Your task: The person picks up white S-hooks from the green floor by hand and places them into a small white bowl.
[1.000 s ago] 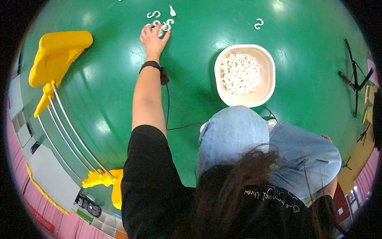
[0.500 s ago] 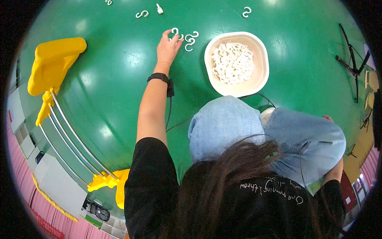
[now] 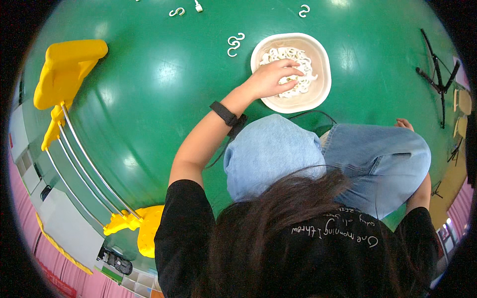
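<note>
White hooks (image 3: 290, 74) in bowl (image 3: 320, 79), under left fingers (image 3: 290, 69)

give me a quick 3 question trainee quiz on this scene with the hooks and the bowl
1. True or false: the left hand is over the white rounded-square bowl of white S-shaped plastic hooks.
2. Which colour is the floor? A red, B green, C grey
3. Fill in: the left wrist wears a ____ band.

Key: 1 true; 2 B; 3 black. The right hand rests by the knee.
</note>
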Demonstrator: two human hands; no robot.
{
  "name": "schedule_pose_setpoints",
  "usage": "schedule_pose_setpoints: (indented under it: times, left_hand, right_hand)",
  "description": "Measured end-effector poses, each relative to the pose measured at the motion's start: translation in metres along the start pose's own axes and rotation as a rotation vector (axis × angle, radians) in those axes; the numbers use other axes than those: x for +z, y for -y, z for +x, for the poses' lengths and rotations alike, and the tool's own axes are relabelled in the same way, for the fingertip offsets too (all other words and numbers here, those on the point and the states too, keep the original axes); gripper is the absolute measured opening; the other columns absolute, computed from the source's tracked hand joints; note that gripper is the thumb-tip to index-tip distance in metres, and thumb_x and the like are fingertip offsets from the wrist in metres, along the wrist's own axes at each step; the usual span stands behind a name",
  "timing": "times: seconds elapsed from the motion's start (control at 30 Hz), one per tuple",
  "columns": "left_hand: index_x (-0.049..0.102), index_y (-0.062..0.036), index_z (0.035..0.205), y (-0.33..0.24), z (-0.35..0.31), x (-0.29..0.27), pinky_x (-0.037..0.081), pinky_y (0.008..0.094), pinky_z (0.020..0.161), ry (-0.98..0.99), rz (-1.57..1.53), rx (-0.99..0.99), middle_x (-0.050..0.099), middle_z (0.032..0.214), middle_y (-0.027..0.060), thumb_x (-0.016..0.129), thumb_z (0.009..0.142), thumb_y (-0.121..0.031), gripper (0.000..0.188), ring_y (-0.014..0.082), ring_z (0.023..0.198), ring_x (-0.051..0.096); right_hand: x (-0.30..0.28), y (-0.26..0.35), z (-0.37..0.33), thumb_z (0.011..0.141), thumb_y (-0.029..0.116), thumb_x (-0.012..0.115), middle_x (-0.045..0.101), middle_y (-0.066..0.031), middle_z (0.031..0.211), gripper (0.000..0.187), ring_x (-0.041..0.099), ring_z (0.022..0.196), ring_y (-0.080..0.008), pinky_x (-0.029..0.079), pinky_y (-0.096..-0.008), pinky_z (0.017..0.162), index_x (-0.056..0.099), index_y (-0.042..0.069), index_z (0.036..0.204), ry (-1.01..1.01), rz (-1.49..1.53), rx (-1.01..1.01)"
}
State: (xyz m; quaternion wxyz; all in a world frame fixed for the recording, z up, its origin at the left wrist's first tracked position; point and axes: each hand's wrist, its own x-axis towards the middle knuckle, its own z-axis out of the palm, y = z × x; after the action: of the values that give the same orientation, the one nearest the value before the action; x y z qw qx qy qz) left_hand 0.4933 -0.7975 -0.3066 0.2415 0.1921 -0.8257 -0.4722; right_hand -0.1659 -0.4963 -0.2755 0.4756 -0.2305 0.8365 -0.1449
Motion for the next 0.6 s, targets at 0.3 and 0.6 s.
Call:
schedule_pose_setpoints:
  times: [0.3, 0.6]
  left_hand:
    - [0.064, -0.0093, 0.113, 0.022, -0.010, -0.021, 0.050, 0.0384, 0.084, 0.004, 0.063, -0.133, 0.067, 0.100, 0.0099, 0.057, 0.086, -0.004, 0.029, 0.0298, 0.096, 0.063]
    - [0.064, -0.0074, 0.107, 0.022, 0.001, 0.005, 0.049, 0.0378, 0.080, 0.023, -0.030, -0.161, 0.059, 0.101, 0.0095, 0.061, 0.079, 0.001, 0.029, 0.0279, 0.090, 0.058]
  right_hand:
    - [0.008, -0.006, -0.015, 0.094, 0.021, 0.058, 0.066, -0.0070, 0.091, 0.031, 0.063, 0.081, -0.0167, 0.051, -0.0299, 0.070, 0.056, 0.004, 0.119, -0.064, 0.004, 0.022]
    - [0.015, -0.024, -0.058, 0.091, 0.019, 0.060, 0.065, -0.0088, 0.087, 0.030, 0.064, 0.080, -0.0194, 0.051, -0.0312, 0.069, 0.057, 0.004, 0.116, -0.131, 0.144, 0.065]
